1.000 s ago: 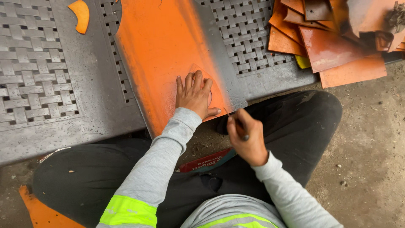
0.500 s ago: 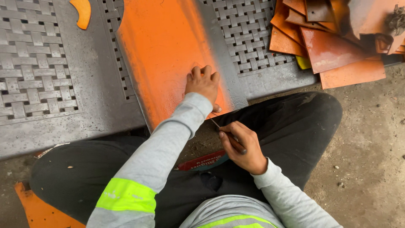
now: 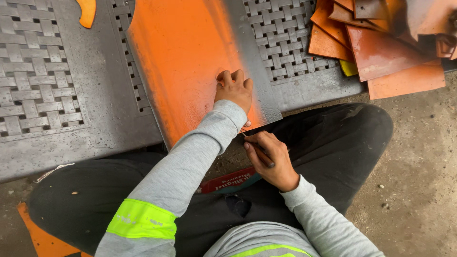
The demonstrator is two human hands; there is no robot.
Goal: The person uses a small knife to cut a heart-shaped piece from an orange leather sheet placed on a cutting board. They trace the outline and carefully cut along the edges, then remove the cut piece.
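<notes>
**A:** so the orange-sprayed sheet [image 3: 190,62] is lying across the grey woven-pattern panels [image 3: 43,81], and the left hand [image 3: 234,90] is pressing on its near right corner, fingers curled under, holding nothing.

**B:** yeah, and just below that corner the right hand [image 3: 269,159] is pinching a thin dark tool [image 3: 259,150], fingers closed tight around it. Can't tell what the tip is doing to the edge.

**A:** I'd guess coating's mostly done, with grey fading in on the sheet's right edge.

**B:** no bins showing, just a loose pile of orange plates [image 3: 381,47] sitting right of the sheet.
</notes>
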